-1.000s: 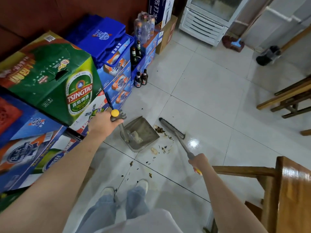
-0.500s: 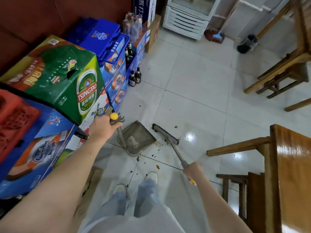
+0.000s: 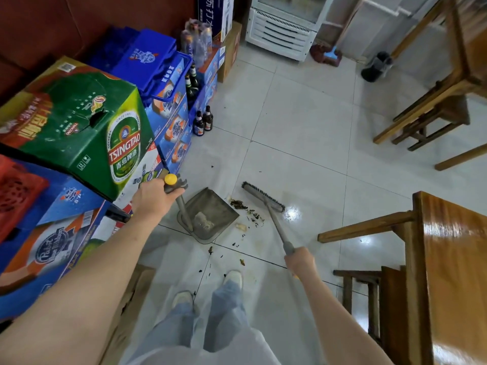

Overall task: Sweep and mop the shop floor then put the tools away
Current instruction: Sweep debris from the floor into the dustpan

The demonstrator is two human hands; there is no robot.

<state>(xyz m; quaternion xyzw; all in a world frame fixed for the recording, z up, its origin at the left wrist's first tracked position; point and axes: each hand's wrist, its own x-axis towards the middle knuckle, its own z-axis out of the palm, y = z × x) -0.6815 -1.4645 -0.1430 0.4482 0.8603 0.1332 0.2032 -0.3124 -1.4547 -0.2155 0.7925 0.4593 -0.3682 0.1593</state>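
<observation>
Now, left hand [image 3: 151, 198]: my fingers wrap the dustpan [image 3: 210, 216] handle.
Right hand [image 3: 300, 260]: gripping the broom [image 3: 263, 197] shaft.
Debris [image 3: 247, 210]: between broom head and dustpan mouth, on floor [image 3: 303, 143].

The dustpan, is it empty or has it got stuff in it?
Not empty. The dustpan holds a pale clump near its handle, while more dark debris lies on the floor tiles by its lip.

Grey dustpan [image 3: 210, 217] with yellow-capped handle, grey broom [image 3: 263, 197], green beer carton [image 3: 87, 133], blue crates [image 3: 147, 59], white tiled floor [image 3: 303, 143]
</observation>
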